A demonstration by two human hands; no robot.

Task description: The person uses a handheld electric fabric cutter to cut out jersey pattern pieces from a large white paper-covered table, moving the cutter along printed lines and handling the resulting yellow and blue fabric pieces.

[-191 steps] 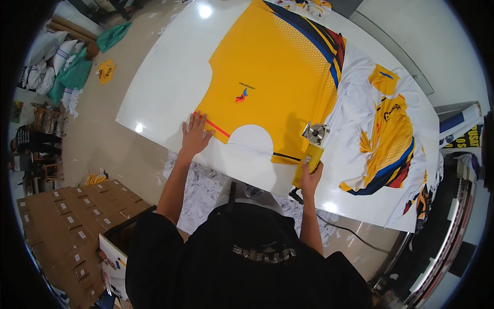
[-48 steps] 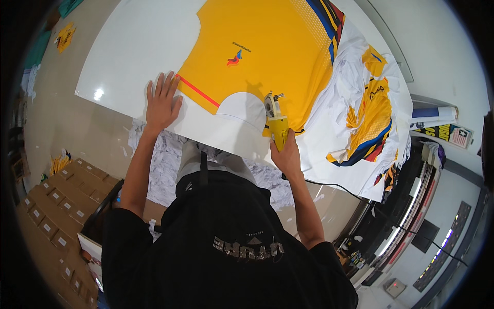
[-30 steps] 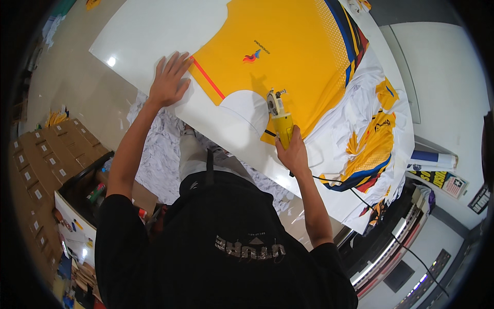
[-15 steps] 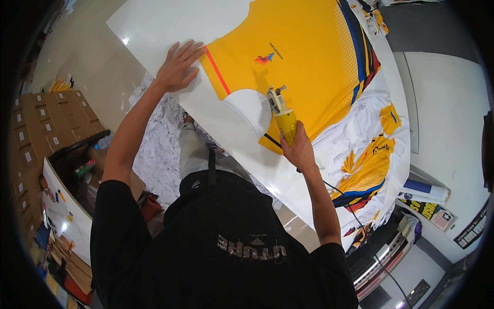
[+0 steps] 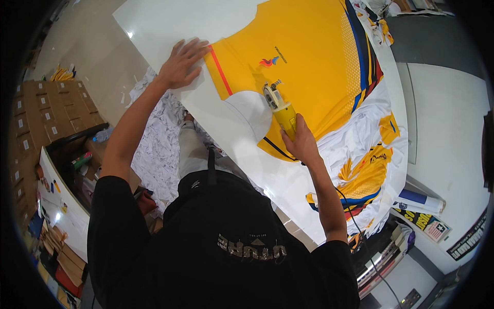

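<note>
My left hand (image 5: 182, 67) lies with fingers spread at the left edge of the yellow printed fabric panel (image 5: 303, 46), beside its red stripe (image 5: 219, 72). My right hand (image 5: 301, 139) grips the yellow handle of a corded electric rotary cutter (image 5: 285, 116). The cutter's metal head rests by the curved rim of a white half-round area (image 5: 249, 116) in the panel, so its blade is hard to see. Below the handle a black cord runs down to the right.
The white table (image 5: 170, 26) also bears crumpled white-and-yellow fabric (image 5: 368, 170) at the right. Brown cartons (image 5: 56, 108) and an open white-sided box (image 5: 62, 206) stand left. Fabric scraps (image 5: 154, 139) cover the floor below. Rolled prints (image 5: 419, 201) lie beyond the right edge.
The view has swung round over the last second. The cutter has crept a little along the white curve; 6.4 seconds ago it was farther right of it. My left hand still lies at the panel's edge.
</note>
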